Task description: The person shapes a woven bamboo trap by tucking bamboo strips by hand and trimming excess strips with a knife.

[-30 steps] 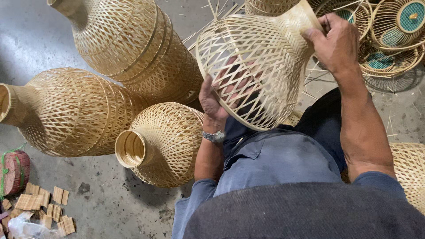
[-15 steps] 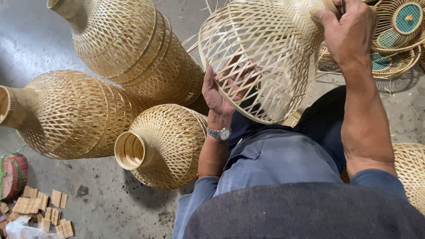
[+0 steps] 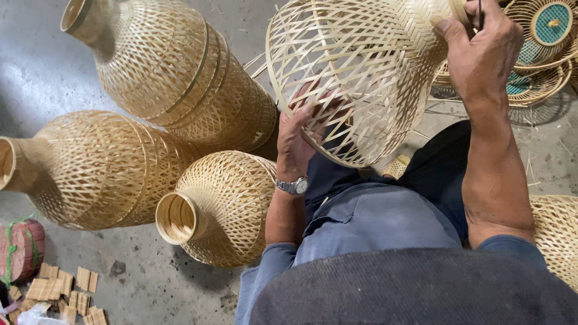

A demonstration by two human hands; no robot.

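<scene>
Woven shade: an open-lattice bamboo lampshade [image 3: 355, 72] was what I saw held up over the lap, its wide mouth tipped toward the camera and its narrow neck toward the top right.
Left hand: my left hand [image 3: 298, 135] sat at the lower rim of the shade, fingers [image 3: 319, 102] reaching up inside the lattice and showing through the gaps; a metal wristwatch [image 3: 293, 185] sat on that wrist.
Right hand: my right hand [image 3: 481, 51] was clamped on the neck end of the shade, fingers curled tight over the weave, with a thin dark tool [image 3: 480, 13] sticking up between them.
Finished shades: three bottle-shaped woven shades lay on the concrete floor [image 3: 36, 66] to the left, a tall one [image 3: 174, 72] at the top, a long one [image 3: 90, 168] on its side, and a smaller one [image 3: 220, 207] just beside my left forearm.
Right edge: round woven trays with teal centres [image 3: 542, 36] were stacked behind the right hand; I saw part of another shade [image 3: 557, 235] by my right elbow.
Lower left: small bamboo offcuts [image 3: 60, 292] lay scattered on the floor.
</scene>
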